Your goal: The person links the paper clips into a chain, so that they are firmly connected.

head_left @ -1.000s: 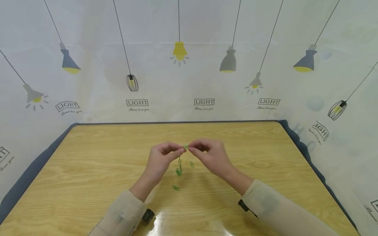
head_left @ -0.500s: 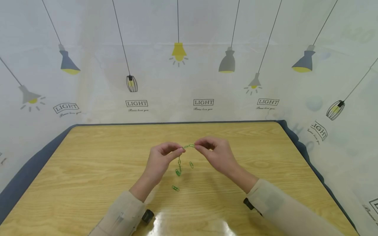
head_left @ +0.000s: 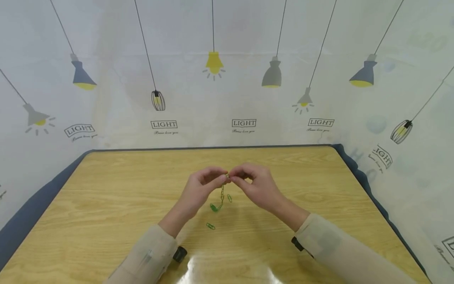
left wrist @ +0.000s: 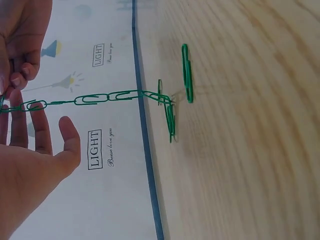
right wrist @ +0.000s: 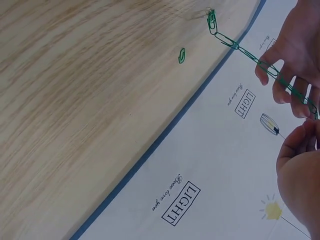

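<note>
**Green paper-clip chain hung between my pinching fingertips and the table**

The upper end of the chain was up at my fingertips, above the tabletop; from there it dropped link by link, and its lowest clips lay bunched on the wood. My left hand pinched it near the top, and in the left wrist view its outer fingers spread out beside the links. My right hand met the left there, thumb and finger pinching the same end; exactly which clip they gripped was too small to tell. One loose clip lay just beside the hanging links, and a second clip lay nearer to me. Beneath everything was the wood-grained table. Pale sleeves covered my forearms. Beyond the far edge stood a white backdrop printed with hanging lamps and the word LIGHT.
</note>
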The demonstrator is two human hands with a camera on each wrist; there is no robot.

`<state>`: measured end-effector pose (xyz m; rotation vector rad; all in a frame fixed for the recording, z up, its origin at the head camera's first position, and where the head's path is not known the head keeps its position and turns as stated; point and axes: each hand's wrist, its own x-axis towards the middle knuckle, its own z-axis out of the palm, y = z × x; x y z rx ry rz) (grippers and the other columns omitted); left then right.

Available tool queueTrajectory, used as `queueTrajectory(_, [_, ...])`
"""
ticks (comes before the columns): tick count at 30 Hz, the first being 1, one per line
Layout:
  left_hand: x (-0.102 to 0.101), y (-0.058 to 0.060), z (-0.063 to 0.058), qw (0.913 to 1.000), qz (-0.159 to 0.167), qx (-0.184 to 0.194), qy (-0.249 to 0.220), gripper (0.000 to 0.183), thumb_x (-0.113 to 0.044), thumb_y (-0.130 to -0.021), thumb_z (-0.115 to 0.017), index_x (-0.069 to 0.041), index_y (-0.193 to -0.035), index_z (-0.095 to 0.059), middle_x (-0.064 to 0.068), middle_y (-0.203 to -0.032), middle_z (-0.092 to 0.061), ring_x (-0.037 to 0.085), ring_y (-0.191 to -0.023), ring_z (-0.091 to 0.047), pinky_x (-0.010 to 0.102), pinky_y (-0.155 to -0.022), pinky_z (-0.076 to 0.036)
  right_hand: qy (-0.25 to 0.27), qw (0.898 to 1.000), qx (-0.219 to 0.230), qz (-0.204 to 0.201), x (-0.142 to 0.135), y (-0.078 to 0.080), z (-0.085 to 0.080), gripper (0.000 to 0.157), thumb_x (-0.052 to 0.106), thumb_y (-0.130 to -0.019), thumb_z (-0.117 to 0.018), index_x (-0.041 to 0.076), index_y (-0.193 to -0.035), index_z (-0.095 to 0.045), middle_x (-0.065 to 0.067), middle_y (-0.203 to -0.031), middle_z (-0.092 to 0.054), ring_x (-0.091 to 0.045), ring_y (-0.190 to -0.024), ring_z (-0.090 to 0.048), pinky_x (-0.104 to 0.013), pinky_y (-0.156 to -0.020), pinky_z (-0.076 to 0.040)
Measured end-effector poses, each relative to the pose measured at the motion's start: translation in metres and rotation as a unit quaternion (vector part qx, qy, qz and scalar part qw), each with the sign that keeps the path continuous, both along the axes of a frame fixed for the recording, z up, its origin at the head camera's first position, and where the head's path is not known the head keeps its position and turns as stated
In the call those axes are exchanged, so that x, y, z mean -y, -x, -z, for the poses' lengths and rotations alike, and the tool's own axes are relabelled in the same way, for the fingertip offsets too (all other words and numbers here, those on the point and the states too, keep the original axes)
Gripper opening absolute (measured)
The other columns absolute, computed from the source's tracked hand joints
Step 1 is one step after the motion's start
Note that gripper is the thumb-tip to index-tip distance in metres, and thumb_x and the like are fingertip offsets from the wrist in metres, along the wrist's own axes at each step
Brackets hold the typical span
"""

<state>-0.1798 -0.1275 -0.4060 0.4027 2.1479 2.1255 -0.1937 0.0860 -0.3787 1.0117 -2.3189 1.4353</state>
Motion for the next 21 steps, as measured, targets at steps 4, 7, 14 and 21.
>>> queueTrajectory(4, [0.000, 0.000, 0.000, 0.9999, -0.010, 0.002, 0.004, 0.027, -0.022, -0.105, -0.070, -0.002, -0.121, -0.072, 0.004, -0.114, -0.078, 0.020, -0.111, -0.073, 0.042, -0.109, -0.056, -0.004, 1.000, -0.003, 0.002, 0.000, 0.000, 0.000, 0.007, 0.002, -0.098, -0.074, 0.004, -0.104, -0.078, -0.011, -0.098, -0.080, -0.021, -0.088, -0.077, -0.029, -0.078, -0.064])
queueTrajectory(7, [0.002, -0.002, -0.001, 0.9997, -0.018, 0.006, 0.016, 0.025, -0.022, -0.104, -0.071, -0.002, -0.119, -0.073, 0.002, -0.111, -0.078, 0.025, -0.112, -0.072, 0.040, -0.106, -0.057, -0.013, 1.000, -0.003, 0.008, 0.000, 0.001, 0.000, 0.007, 0.004, -0.099, -0.074, 0.005, -0.104, -0.078, -0.011, -0.098, -0.080, -0.021, -0.089, -0.076, -0.029, -0.079, -0.063])
queueTrajectory(14, [0.006, -0.003, 0.000, 0.9994, -0.021, 0.015, 0.021, 0.026, -0.023, -0.104, -0.072, -0.001, -0.117, -0.074, 0.003, -0.110, -0.078, 0.023, -0.111, -0.072, 0.040, -0.105, -0.056, -0.029, 1.000, 0.004, 0.004, -0.002, 0.003, 0.000, 0.007, 0.005, -0.099, -0.074, 0.005, -0.105, -0.078, -0.009, -0.099, -0.079, -0.017, -0.087, -0.074, -0.028, -0.078, -0.062])
queueTrajectory(21, [0.008, -0.003, -0.003, 0.9984, -0.053, 0.018, 0.014, 0.027, -0.023, -0.102, -0.074, -0.001, -0.117, -0.076, 0.006, -0.110, -0.079, 0.017, -0.106, -0.073, 0.038, -0.104, -0.057, -0.061, 0.996, 0.048, 0.036, -0.003, 0.016, 0.007, 0.013, 0.016, -0.104, -0.070, 0.007, -0.110, -0.077, -0.006, -0.101, -0.078, -0.016, -0.087, -0.067, -0.032, -0.079, -0.059])
